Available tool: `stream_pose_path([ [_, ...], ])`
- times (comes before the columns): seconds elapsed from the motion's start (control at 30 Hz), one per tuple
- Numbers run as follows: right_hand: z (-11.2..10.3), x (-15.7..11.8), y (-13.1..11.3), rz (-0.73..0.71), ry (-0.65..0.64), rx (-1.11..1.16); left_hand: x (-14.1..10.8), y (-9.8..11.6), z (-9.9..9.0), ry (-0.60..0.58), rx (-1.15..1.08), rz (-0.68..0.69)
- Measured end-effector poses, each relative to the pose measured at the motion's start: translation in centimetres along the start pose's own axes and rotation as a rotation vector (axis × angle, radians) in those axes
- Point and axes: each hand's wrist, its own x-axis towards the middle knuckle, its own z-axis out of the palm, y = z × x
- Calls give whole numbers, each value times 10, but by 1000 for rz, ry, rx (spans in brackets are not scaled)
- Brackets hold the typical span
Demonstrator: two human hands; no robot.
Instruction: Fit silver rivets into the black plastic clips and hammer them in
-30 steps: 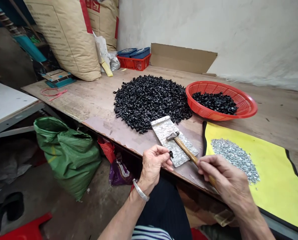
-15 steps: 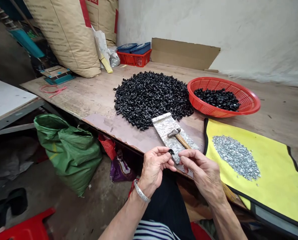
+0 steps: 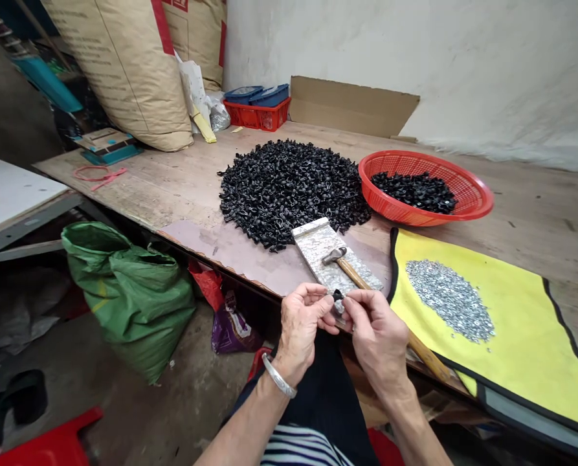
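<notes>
A: Behind everything we have a whitewashed wall (image 3: pixel 463 58) and tall paper sacks (image 3: pixel 123 77). What do we find at the hands?

B: We find the left hand (image 3: pixel 301 327) and the right hand (image 3: pixel 376 343) drawn close, their fingertips pinching a small black clip (image 3: pixel 337 296) between them. The fingers hide part of it.

A: And the hammer?

B: Neither hand has the small hammer (image 3: pixel 334 256). Its head lies on a stone slab (image 3: pixel 312 236) just ahead of the fingers, and its wooden handle passes behind the right hand and shows again beyond it.

A: How much room do we have?

B: Not much in front of us: the hands sit right at the near edge of the worktop (image 3: pixel 123 188). Just past the slab lies a heap of black clips (image 3: pixel 289 194). To the right we have a yellow mat (image 3: pixel 526 369) holding silver washers (image 3: pixel 448 301), and farther off, a red plastic basket (image 3: pixel 424 155). Our open room lies left of the hands, on a mauve sheet (image 3: pixel 221 252).
</notes>
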Motion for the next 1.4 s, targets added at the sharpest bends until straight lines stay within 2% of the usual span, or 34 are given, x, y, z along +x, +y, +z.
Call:
stream_pose_path([
  [0.1, 4, -5, 1, -505, 144, -373, -5, -1, 5, 33, -46, 29],
  [0.17, 6, -9, 1, -696, 174, -490, -7, -2, 7, 37, -86, 39],
  [0.23, 6, -11, 2, -760, 162, -515, -8, -2, 6, 33, -106, 25],
  [0.5, -3, -12, 2, -813, 48, -372, -4, -1, -1, -78, -193, -65],
  [0.57, -7, -12, -1, -713, -81, -217, -3, -1, -4, -73, -199, -85],
  [0.63, -11, -11, -3, -458, -176, -16, -2, -2, -6, -56, -183, -90],
  [0.73, -15, -8, -4, 31, -148, 277, -3, -4, -7, -17, -119, -63],
  [0.8, -16, -6, -3, 229, -117, 399, -5, -5, -6, -2, -80, -44],
  [0.87, -14, -5, -2, 281, -122, 425, -7, -5, -5, -5, -70, -42],
  [1.03, -7, -6, 0, 238, -128, 369, -9, -6, -3, -11, -87, -41],
  [1.23, 0, -5, 2, 413, -106, 473, -9, -9, -5, -28, -114, -34],
  [1.4, -3, 4, -4, 568, -127, 606, -8, -10, -6, -42, -116, -18],
])
